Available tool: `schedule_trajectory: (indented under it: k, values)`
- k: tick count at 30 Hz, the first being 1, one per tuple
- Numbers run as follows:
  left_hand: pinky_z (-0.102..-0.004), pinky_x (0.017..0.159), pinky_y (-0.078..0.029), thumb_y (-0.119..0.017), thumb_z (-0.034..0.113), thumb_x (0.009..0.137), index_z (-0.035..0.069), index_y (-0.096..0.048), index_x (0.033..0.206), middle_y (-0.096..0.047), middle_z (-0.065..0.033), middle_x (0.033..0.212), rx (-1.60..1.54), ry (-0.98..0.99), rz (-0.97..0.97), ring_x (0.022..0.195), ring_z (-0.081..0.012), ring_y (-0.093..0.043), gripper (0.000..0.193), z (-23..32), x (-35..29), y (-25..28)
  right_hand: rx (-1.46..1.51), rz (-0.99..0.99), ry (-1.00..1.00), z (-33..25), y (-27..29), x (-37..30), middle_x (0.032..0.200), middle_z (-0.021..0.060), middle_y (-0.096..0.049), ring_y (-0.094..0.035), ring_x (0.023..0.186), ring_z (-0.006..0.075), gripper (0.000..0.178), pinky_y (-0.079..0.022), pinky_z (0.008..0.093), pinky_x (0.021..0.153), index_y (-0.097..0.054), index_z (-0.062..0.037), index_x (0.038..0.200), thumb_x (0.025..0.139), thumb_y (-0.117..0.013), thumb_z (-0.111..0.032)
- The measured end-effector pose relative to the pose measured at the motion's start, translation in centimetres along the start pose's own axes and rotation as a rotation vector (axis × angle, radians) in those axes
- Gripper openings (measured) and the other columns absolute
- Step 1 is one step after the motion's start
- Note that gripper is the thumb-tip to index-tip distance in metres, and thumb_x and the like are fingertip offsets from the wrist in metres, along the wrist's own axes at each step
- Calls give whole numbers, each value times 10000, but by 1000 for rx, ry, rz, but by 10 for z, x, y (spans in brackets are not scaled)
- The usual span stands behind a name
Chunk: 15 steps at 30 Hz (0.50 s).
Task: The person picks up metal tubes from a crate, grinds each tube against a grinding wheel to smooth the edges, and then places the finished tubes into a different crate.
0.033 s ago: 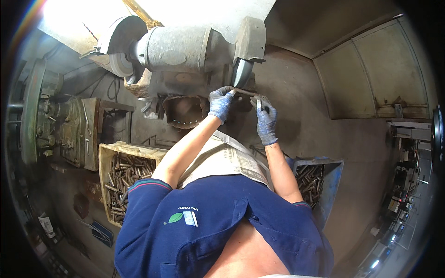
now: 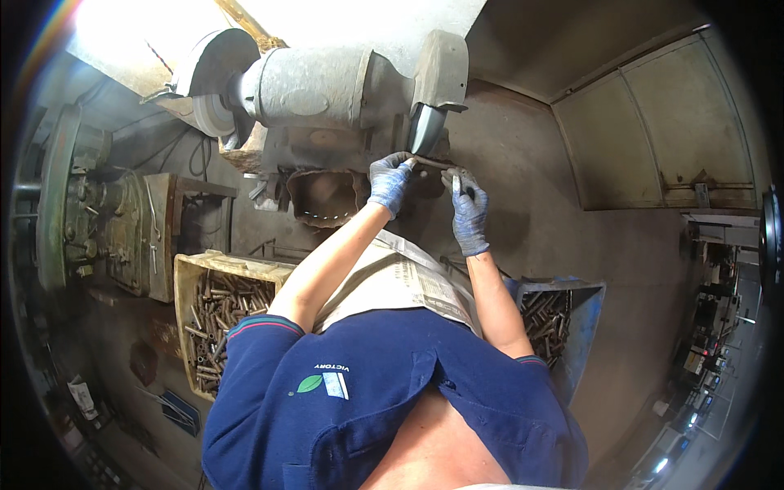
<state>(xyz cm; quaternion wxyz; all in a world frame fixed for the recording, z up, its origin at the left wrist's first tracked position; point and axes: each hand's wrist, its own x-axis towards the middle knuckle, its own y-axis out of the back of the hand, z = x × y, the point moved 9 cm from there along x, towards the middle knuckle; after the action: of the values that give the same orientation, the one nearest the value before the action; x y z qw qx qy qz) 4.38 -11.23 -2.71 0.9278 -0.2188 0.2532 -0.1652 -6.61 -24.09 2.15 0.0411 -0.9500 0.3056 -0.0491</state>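
Observation:
A thin metal rod (image 2: 433,163) spans the gap between my two gloved hands, below the right-hand wheel of a grey bench grinder (image 2: 314,88). My left hand (image 2: 387,186), in a blue and grey work glove, pinches the rod's left end right beside the lower edge of the wheel (image 2: 426,131). Closed around the right end is my right hand (image 2: 469,211), gloved the same way. The rod appears to meet the wheel's lower edge, but the exact contact is too small to make out. My fingers partly cover both rod ends.
A yellowish crate (image 2: 186,327) of short metal pieces stands to my left, a blue crate (image 2: 581,327) of similar pieces to my right. A rough-edged metal container (image 2: 327,219) sits under the grinder. Another grinding wheel (image 2: 212,114) and a green machine (image 2: 122,233) are at the left.

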Motion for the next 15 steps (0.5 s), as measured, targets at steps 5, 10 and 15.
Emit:
schedule_trajectory:
  k: [5, 10, 15]
  values:
    - [-249, 607, -534, -570, 0, 851, -24, -624, 898, -644, -81, 798, 65, -34, 25, 662, -144, -619, 75, 3, 6, 12, -122, 5, -43, 24, -3, 7, 1018, 120, -619, -605, 943, 204, 190, -478, 337, 906, -611, 44, 1012, 908, -528, -91]
    - [-230, 593, -501, -589, 13, 844, -3, -636, 890, -645, -51, 800, 120, -77, 91, 655, -108, -601, 68, 14, 14, 42, -22, -18, -87, 43, -29, 11, 1009, 133, -627, -612, 931, 200, 202, -486, 336, 898, -610, 48, 1016, 909, -534, -106]
    - [-229, 584, -496, -590, 9, 838, -17, -642, 877, -646, -46, 775, 156, -82, 153, 665, -98, -586, 70, 29, 12, 58, 59, -43, -108, 51, -48, 14, 1019, 144, -624, -614, 934, 216, 212, -492, 352, 902, -603, 57, 1031, 905, -538, -101]
